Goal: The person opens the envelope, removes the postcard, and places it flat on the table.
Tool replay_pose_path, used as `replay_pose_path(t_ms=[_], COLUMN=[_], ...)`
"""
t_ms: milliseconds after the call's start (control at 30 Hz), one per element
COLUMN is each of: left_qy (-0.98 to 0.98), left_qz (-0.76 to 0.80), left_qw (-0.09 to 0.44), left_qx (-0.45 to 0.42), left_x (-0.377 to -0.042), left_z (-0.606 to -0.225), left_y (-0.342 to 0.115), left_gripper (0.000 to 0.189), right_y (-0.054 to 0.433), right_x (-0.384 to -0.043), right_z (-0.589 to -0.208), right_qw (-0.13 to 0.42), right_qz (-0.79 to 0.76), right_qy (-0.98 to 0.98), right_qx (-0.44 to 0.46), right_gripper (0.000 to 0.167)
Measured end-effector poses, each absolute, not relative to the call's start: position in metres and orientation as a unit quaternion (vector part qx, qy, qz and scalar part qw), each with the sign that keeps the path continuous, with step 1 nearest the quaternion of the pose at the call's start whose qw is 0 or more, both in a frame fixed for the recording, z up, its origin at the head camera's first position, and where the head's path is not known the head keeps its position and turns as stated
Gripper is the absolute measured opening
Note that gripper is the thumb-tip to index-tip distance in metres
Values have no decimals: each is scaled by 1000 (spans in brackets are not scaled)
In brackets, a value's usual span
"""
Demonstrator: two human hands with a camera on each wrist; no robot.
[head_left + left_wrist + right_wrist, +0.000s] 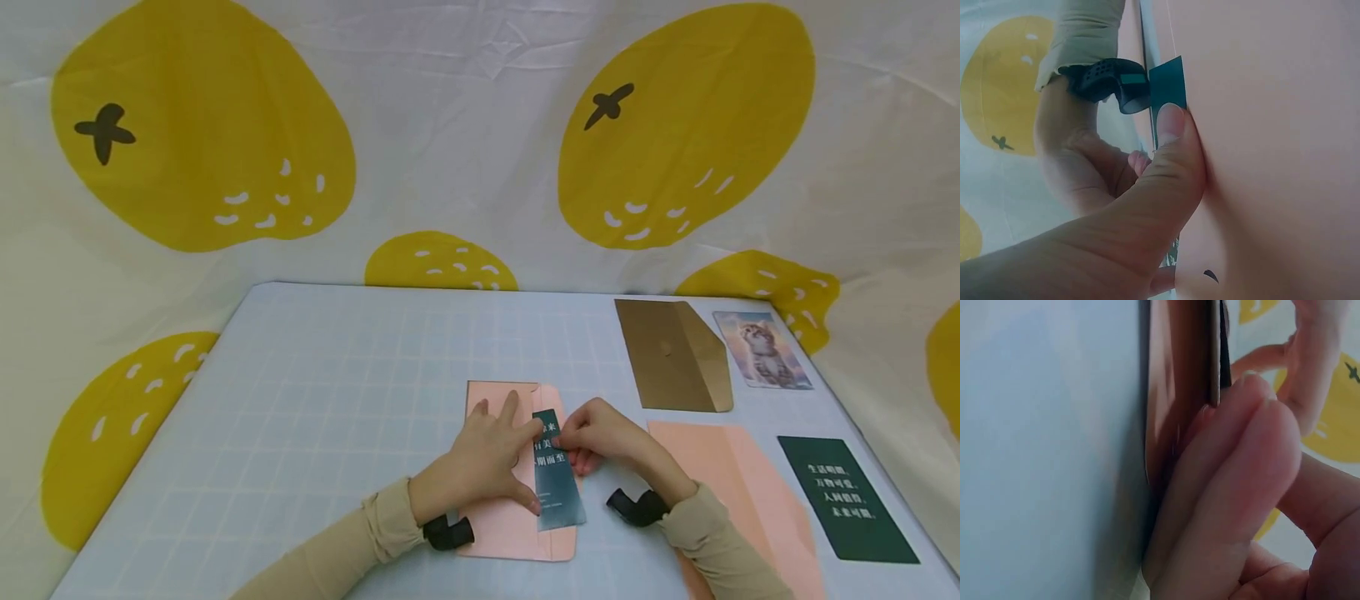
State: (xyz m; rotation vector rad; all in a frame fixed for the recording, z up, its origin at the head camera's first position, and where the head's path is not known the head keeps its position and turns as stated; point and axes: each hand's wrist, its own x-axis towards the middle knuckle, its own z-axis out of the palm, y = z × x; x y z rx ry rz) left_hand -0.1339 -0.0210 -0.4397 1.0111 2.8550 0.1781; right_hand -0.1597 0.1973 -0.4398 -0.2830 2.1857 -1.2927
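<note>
A pink envelope lies on the table with its flap folded out to the right. Over the flap, along the envelope's opening, sits a dark green card with white characters; only a narrow part of it shows. My left hand is spread on the envelope, fingers extended, and its thumb rests on the green card's edge. From the right, my right hand pinches the card's outer edge between thumb and curled fingers. In the right wrist view its fingertips are right at the envelope's edge.
To the right lie a second pink envelope under the right forearm and another green card. Farther back are a brown envelope and a kitten picture card. A patterned cloth hangs behind the table.
</note>
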Motion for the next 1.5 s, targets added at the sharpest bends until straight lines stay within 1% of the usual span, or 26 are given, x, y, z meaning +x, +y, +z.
replay_pose_path(t_ms=[367, 700, 1033, 1300, 1500], left_qy=[937, 940, 955, 960, 961], left_qz=[79, 75, 52, 38, 21], left_qw=[50, 59, 69, 95, 97], left_qx=[335, 328, 284, 262, 259], left_x=[-134, -134, -127, -123, -123], left_z=[-440, -441, -441, -438, -438], left_y=[-21, -20, -20, -18, -18], left_gripper=[81, 84, 104, 112, 112], right_y=[197, 204, 220, 237, 259], right_x=[-157, -154, -149, -145, -142], right_z=[-438, -435, -432, -429, -425], right_qw=[284, 279, 271, 267, 261], right_qz=[-462, -438, -431, -440, -466], right_qy=[830, 847, 856, 854, 842], right_qx=[-130, -113, -90, -79, -75], right_gripper=[24, 24, 24, 24, 24])
